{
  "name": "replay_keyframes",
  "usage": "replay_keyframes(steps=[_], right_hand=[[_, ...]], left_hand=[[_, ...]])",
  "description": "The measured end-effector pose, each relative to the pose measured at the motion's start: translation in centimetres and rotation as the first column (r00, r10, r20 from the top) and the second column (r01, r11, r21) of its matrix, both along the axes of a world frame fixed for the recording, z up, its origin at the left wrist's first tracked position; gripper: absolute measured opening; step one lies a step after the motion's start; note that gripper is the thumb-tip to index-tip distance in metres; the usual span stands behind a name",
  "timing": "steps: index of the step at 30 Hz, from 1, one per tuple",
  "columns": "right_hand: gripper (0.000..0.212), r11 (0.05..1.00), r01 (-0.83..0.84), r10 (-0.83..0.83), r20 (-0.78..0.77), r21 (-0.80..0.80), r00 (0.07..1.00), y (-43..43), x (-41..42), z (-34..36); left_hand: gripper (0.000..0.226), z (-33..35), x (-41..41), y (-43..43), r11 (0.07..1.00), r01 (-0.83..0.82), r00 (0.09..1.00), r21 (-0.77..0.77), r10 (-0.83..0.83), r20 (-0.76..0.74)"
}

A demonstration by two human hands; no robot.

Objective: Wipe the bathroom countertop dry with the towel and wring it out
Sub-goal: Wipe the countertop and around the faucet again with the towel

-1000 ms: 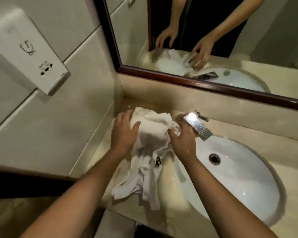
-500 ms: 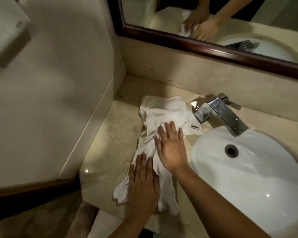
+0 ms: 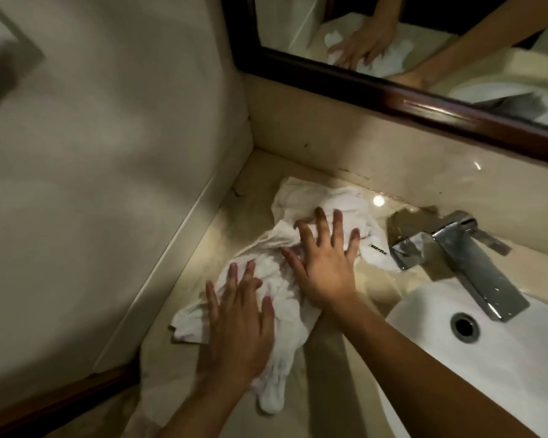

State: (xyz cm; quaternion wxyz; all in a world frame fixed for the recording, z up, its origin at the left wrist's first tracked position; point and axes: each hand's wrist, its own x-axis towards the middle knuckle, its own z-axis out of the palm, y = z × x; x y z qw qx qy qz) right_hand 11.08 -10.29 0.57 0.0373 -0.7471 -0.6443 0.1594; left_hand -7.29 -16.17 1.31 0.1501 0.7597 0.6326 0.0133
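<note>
A crumpled white towel (image 3: 304,203) lies on the beige marble countertop (image 3: 231,229), left of the sink. My right hand (image 3: 323,263) presses flat on the towel's middle with its fingers spread. Nearer the front edge, my left hand (image 3: 238,324) presses flat on the towel's lower part, fingers straight. A small black label shows on the towel's right corner beside the faucet. The towel's near end hangs toward the counter's front edge.
A chrome faucet (image 3: 456,251) stands right of the towel over the white oval sink (image 3: 519,368) with its drain (image 3: 464,325). A dark-framed mirror (image 3: 393,90) runs above the backsplash. The tiled wall (image 3: 108,153) closes off the left side.
Both hands went from gripping the towel's top to pressing flat on it. Since half a second ago they have slid left, bunching the towel. The view has tilted down and closer.
</note>
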Motion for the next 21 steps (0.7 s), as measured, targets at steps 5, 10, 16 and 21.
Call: replay_keyframes(steps=[5,10,16,21], right_hand=[[0.065,0.998,-0.063,0.063,-0.003,0.022,0.998,2.9,-0.8,0.1],[0.072,0.984,-0.162,0.164,-0.025,0.075,0.986,9.1,-2.2,-1.0],[0.073,0.993,-0.083,0.081,0.023,0.086,0.996,13.6,-4.7,-1.3],[0.075,0.987,-0.062,0.061,0.01,0.146,0.998,13.2,-4.8,-1.6]], left_hand=[[0.082,-1.2,4.0,-0.7,0.978,-0.209,0.978,-0.008,0.209,-0.014],[0.084,-2.0,1.6,4.2,0.978,-0.188,0.975,0.088,0.197,-0.106],[0.084,-2.3,0.9,8.3,0.971,-0.208,0.967,0.117,0.222,-0.123],[0.084,-2.6,0.5,7.8,0.971,-0.186,0.974,0.149,0.202,-0.101]])
